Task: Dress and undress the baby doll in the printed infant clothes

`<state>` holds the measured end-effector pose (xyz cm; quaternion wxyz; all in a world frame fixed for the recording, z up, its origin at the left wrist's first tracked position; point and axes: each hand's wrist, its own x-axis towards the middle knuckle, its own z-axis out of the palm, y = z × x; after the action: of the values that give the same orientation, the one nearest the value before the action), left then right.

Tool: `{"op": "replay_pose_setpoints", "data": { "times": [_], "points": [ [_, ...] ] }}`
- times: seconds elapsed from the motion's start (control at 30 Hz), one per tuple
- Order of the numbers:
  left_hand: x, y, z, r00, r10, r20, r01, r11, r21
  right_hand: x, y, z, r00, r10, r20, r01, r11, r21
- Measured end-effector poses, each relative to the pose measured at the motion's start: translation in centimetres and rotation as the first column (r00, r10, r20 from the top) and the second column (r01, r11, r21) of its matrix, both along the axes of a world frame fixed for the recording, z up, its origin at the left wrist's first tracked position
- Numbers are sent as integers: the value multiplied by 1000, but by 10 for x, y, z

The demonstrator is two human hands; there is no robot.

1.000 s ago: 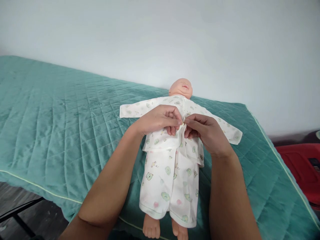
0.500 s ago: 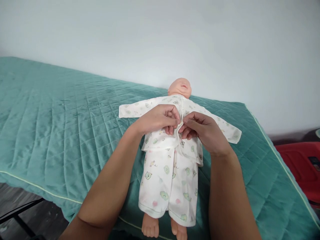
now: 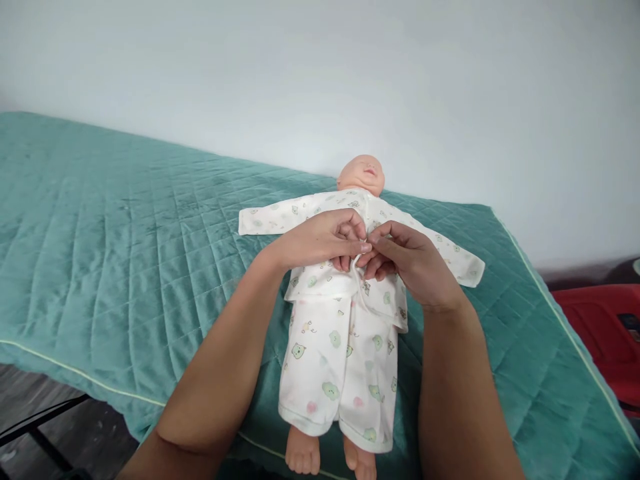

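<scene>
A baby doll (image 3: 361, 173) lies on its back on a teal quilted mattress (image 3: 125, 253), dressed in a white printed shirt (image 3: 320, 280) and matching trousers (image 3: 340, 373). Its bare feet (image 3: 303, 453) reach the near edge. My left hand (image 3: 320, 239) and my right hand (image 3: 407, 263) meet over the doll's chest, fingers pinched together on the front edges of the shirt, where a small fastening is hidden between the fingertips.
A plain pale wall (image 3: 350, 73) rises behind the mattress. A red object (image 3: 600, 333) sits low at the right. Dark floor and a black metal frame (image 3: 40, 427) show at the lower left.
Both hands stay pinched at the shirt front. The two shirt edges have come together under the fingers, and the hands have shifted slightly up.
</scene>
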<state>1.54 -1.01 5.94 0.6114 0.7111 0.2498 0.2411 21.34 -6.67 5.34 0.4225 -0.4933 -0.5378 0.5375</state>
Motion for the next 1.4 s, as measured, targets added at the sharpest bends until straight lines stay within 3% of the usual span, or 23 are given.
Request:
{"op": "replay_pose_setpoints", "data": {
  "times": [0.3,0.57,0.7,0.87,1.17,1.3,1.4],
  "points": [
    [1,-1,1,999,51,15,-50,999,-11,0,1,-1,1000,-8,4,8,1000,-13],
    [-6,2,0,1000,15,24,-14,999,-38,3,0,-3,999,-36,-12,36,999,18],
    [-12,2,2,999,0,-47,-2,998,-57,3,3,-6,989,-121,-88,128,988,84],
    [-13,1,6,995,30,-99,-33,999,-34,-3,7,-9,943,-311,-123,331,919,213],
    [-11,-1,7,990,26,-135,-26,1000,1,-10,10,-16,931,-364,6,351,904,245],
    [-9,0,3,994,77,-73,-78,997,-12,-14,10,-18,881,-472,-44,458,823,337],
    [-5,5,-4,960,264,89,-267,964,14,-12,13,-22,823,-558,-103,547,731,408]
  ]
}}
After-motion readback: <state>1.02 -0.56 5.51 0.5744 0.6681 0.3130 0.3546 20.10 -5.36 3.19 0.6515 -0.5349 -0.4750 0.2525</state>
